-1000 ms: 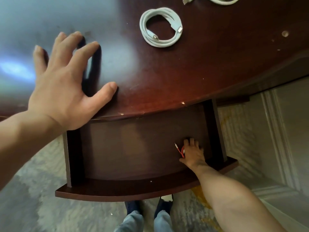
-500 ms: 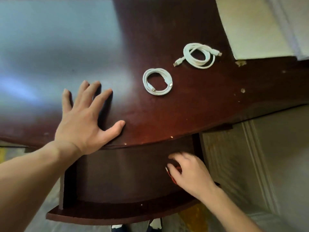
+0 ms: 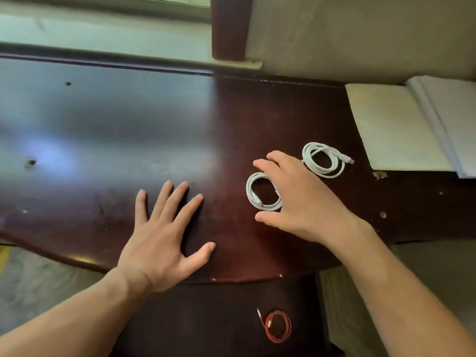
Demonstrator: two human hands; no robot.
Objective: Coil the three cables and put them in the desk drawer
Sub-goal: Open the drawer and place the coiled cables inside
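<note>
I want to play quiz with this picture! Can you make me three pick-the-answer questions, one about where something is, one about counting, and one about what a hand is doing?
1. Where is the red cable?
A. in the open drawer
B. on the notebook
C. in the left hand

2. How many white cables lie on the desk?
A. one
B. two
C. four

3. What is the left hand doing?
A. holding a pen
B. making a fist
C. lying flat on the desk, fingers spread

Answers:
1. A, the red coil lies alone on the drawer floor, below the desk edge.
2. B, the near white cable is under the right hand, the far white cable lies beside it.
3. C, its palm is down and it holds nothing.
</note>
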